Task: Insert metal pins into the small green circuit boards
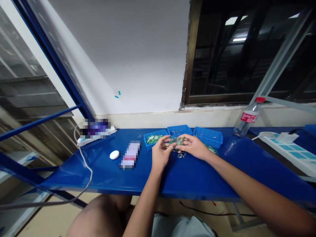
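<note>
My left hand point(161, 152) and my right hand point(194, 145) meet above the blue table, their fingers closed around a small clear bag point(179, 141) with something greenish in it. Just below the fingers lies a loose pile of small screws point(182, 154). Behind my left hand, a blue bin point(148, 134) holds green and clear packets. Another blue bin point(180, 127) behind the hands has a few long metal pieces. To the right, a third blue bin point(214, 134) holds a few thin screws. Green packets point(212, 150) lie beside my right wrist.
Left on the table point(98, 174) are a white round case point(114, 154) and a blurred phone-like object point(131, 154). A power strip point(96, 135) with a cable stands further left. On the right are a bottle point(249, 117) and another power strip point(291, 152).
</note>
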### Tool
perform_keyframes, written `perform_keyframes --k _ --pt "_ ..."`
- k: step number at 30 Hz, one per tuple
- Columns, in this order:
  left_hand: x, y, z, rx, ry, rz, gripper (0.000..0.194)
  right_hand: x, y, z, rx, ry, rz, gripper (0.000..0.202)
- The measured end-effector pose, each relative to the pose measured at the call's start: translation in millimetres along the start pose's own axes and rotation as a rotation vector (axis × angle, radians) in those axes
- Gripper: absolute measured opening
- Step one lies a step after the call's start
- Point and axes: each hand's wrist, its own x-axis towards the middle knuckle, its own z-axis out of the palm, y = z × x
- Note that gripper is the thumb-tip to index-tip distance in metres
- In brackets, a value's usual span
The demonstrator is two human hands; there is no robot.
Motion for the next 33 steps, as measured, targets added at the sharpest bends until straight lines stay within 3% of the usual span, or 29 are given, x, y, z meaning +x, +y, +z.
perform_keyframes --k 7,13,17,19,21,24,27,30,33 --pt "0 2 0.6 -0.074 -0.098 -0.039 0.041 5 8 -2 0.021 0.087 -0.003 0.047" --pt "1 -3 -0.1 -0.026 -0.062 -0.017 0.036 4 10 4 0.037 0.083 -0.018 0.039" --pt "-2 3 -1.8 0.263 0.034 0.211 0.027 6 11 10 -0.006 0.197 -0.068 0.036" --pt "-5 7 -1.1 0.410 -0.011 0.328 0.024 6 10 11 -0.033 0.282 -0.085 0.038" --pt "-6 9 0.6 0.452 -0.104 0.375 0.033 4 8 10 -0.043 0.263 -0.065 0.038" --pt "-6 8 2.7 0.416 -0.139 0.344 0.041 1 4 9 -0.007 0.165 -0.049 0.036" --pt "-4 5 1.7 0.350 -0.050 0.252 0.021 1 3 7 0.005 0.143 -0.065 0.040" --pt "-3 3 -0.7 0.296 -0.008 0.160 0.018 3 5 8 -0.097 0.239 -0.071 0.038" --pt "-3 1 -1.2 0.210 -0.070 0.097 0.022 5 7 9 -0.164 0.289 -0.093 0.041"
